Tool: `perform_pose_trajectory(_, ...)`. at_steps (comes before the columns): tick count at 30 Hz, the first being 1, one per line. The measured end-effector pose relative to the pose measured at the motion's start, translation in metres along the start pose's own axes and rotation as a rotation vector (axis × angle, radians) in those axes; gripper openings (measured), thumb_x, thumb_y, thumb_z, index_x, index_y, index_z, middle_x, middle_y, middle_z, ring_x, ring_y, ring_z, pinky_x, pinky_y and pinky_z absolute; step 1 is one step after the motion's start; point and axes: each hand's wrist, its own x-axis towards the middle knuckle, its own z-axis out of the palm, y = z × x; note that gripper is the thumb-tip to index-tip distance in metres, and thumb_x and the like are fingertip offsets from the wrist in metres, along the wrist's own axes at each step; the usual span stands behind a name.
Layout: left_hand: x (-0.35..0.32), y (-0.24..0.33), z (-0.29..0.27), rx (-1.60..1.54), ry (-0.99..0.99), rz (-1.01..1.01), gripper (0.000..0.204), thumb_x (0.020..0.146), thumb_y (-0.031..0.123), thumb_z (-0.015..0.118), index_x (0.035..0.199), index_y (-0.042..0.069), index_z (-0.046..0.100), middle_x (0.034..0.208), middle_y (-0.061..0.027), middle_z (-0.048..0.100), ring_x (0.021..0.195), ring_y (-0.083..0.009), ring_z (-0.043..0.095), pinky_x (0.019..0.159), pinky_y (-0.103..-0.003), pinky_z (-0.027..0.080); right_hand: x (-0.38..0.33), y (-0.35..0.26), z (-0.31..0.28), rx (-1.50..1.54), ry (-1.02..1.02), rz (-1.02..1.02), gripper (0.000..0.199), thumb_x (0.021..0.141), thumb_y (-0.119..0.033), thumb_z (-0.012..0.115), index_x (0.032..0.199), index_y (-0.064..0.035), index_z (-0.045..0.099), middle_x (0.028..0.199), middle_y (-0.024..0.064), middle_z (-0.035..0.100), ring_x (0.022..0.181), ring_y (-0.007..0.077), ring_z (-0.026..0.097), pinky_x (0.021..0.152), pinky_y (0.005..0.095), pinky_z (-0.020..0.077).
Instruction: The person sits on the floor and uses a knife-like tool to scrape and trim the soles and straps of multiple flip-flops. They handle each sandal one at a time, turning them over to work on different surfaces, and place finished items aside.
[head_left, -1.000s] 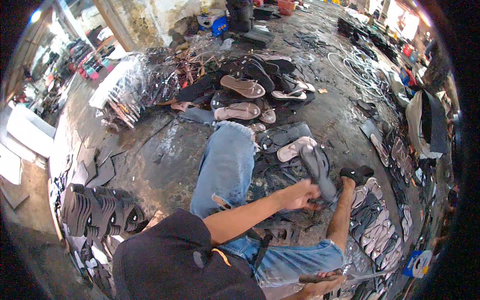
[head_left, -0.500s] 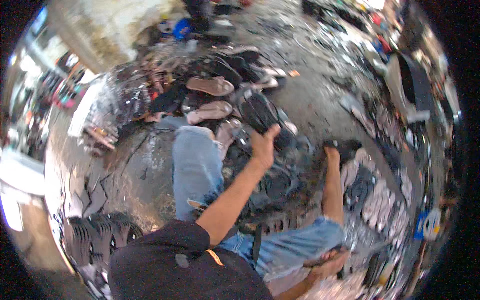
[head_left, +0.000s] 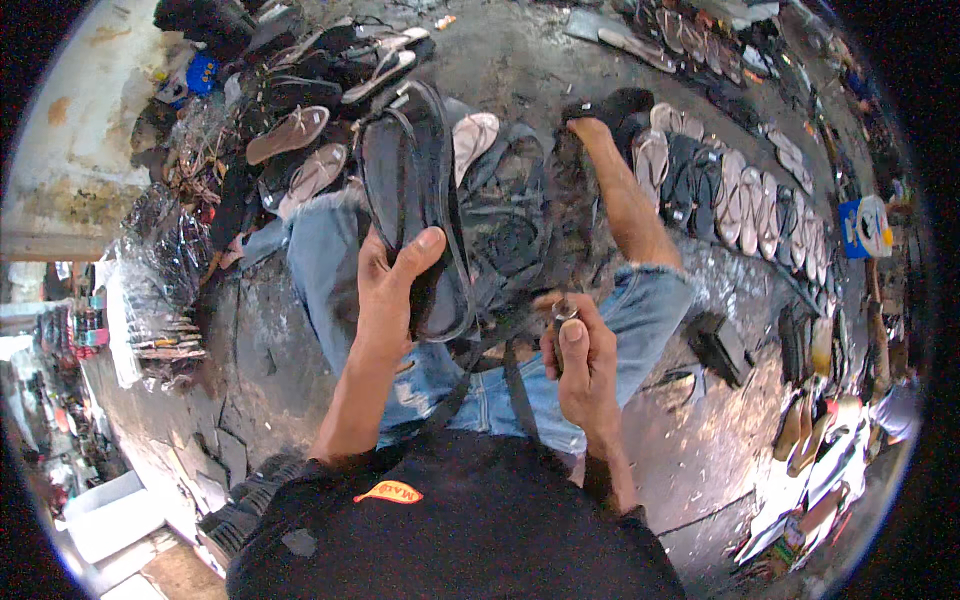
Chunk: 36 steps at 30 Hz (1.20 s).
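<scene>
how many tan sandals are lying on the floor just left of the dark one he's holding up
2: one tan sandal lies higher up, the other tan sandal just below it, both left of the dark sandal in the left hand. The pile may hide more.

Black short-sleeved shirt (head_left: 450, 540) with small orange patch (head_left: 386, 492); faded blue cut-off jeans (head_left: 330, 260), frayed hems; forearms bare.

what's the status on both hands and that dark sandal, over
Left hand gripping dark sandal, held up over lap. Right hand closed on small tool. Sandal pile ahead, nothing between hands.
</scene>
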Motion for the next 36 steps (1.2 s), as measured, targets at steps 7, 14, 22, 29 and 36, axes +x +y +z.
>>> perform_pose_trajectory(7,-0.005,-0.021,0.001,0.157,0.148,0.098,0.039,0.092,0.016,0.065,0.127,0.002,0.056,0.106,-0.0028,0.066,0.095,-0.0097,0.062,0.089,-0.026,0.049,-0.041,0.017,0.000,-0.353,-0.222,0.120,0.028,0.103,-0.033,0.053,0.104,-0.0052,0.054,0.064,0.0227,0.054,0.062,0.0454,0.059,0.055,0.0486,0.0433)
perform_pose_trajectory(14,-0.006,-0.025,0.000,0.144,0.086,0.140,0.041,0.089,0.017,0.069,0.126,0.002,0.057,0.106,-0.0029,0.065,0.092,-0.0109,0.061,0.087,-0.026,0.049,-0.030,0.036,0.000,-0.369,-0.249,0.089,0.029,0.101,-0.034,0.057,0.097,-0.0060,0.052,0.064,0.0218,0.055,0.065,0.0467,0.060,0.055,0.0495,0.0436)
perform_pose_trajectory(22,-0.004,-0.018,0.007,0.025,0.076,-0.036,0.039,0.090,0.034,0.065,0.114,0.004,0.057,0.085,-0.0062,0.064,0.063,-0.0147,0.062,0.052,-0.027,0.052,0.077,0.053,0.043,-0.484,0.035,-0.278,0.035,0.096,-0.044,0.063,0.094,-0.0104,0.053,0.069,0.0174,0.062,0.066,0.0432,0.062,0.056,0.0500,0.0451)
perform_pose_trajectory(29,0.005,-0.025,-0.020,-0.181,-0.023,-0.144,0.053,0.082,0.033,0.073,0.116,-0.002,0.053,0.076,-0.0136,0.064,0.054,-0.0202,0.062,0.046,-0.033,0.053,0.156,0.013,0.050,-0.637,-0.071,-0.279,0.037,0.100,-0.051,0.053,0.105,-0.0145,0.061,0.078,0.0185,0.066,0.075,0.0426,0.066,0.063,0.0515,0.0499)
perform_pose_trajectory(36,-0.017,-0.045,-0.007,0.303,-0.019,0.110,0.065,0.081,0.038,0.078,0.124,-0.003,0.050,0.096,-0.0121,0.060,0.083,-0.0213,0.062,0.071,-0.032,0.053,0.206,0.013,0.015,-0.002,0.100,-0.157,0.050,0.108,-0.043,0.041,0.108,0.0007,0.066,0.081,0.0069,0.062,0.062,0.0114,0.053,0.060,0.0276,0.0469)
